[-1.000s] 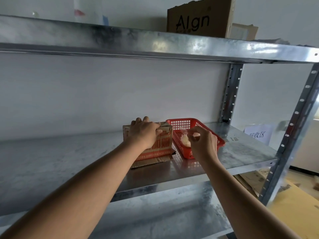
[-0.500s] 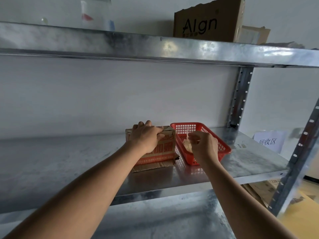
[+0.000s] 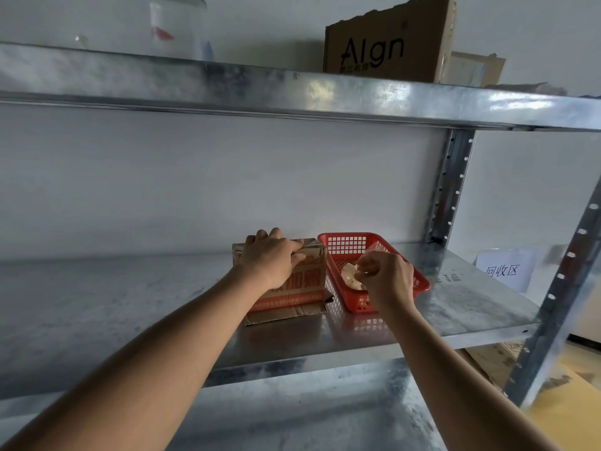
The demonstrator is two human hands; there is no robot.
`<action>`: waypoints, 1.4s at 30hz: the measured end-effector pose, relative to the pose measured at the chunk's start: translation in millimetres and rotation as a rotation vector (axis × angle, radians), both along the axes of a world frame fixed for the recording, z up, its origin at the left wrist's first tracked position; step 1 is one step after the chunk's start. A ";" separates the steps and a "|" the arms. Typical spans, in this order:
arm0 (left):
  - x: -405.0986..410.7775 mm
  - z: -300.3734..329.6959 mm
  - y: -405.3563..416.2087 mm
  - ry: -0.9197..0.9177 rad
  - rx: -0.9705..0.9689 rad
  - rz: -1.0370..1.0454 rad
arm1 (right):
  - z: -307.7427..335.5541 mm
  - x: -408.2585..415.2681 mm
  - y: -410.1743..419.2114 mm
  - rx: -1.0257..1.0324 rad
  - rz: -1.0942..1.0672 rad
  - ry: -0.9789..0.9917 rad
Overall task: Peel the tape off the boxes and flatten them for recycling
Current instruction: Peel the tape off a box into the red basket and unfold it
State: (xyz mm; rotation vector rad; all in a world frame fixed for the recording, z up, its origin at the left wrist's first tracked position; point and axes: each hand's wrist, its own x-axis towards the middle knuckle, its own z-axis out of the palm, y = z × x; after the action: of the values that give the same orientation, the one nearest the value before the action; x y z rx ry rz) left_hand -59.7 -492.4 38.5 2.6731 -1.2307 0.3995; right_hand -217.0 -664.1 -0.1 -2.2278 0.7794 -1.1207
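A small cardboard box [image 3: 292, 284] with red print stands on the metal shelf [image 3: 471, 307], its bottom flap splayed out in front. The left hand [image 3: 271, 255] lies on top of the box, fingers curled over its far edge and gripping it. Just right of the box, touching it or nearly so, sits a red basket [image 3: 344, 252]. The right hand [image 3: 385, 278] hovers over the basket, fingertips pinched on a crumpled wad of clear tape [image 3: 351, 275]
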 end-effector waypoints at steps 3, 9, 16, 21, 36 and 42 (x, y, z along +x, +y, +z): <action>0.5 0.0 -0.3 0.000 -0.003 -0.004 | 2.3 0.6 0.6 -0.036 -0.058 0.023; 2.1 0.7 0.7 0.003 0.003 -0.010 | 0.9 2.7 0.9 -0.097 -0.098 0.107; 8.0 5.3 0.8 0.035 0.035 -0.033 | 13.3 4.6 10.9 -0.261 -0.012 0.065; 7.0 7.3 7.7 0.066 0.036 -0.076 | 13.8 17.9 20.0 -0.344 0.219 0.083; 27.0 20.6 54.8 0.360 -0.038 -0.198 | 7.4 38.8 42.3 0.088 0.515 0.006; 31.0 14.6 66.8 0.527 -0.311 -0.225 | -14.2 39.5 55.9 0.253 0.620 -0.167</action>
State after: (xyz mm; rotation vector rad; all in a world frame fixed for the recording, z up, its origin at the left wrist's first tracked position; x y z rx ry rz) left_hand -28.7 -425.6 53.1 2.1489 -1.1656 -0.1341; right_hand -177.4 -608.2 -14.2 -1.9263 0.1227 -0.8279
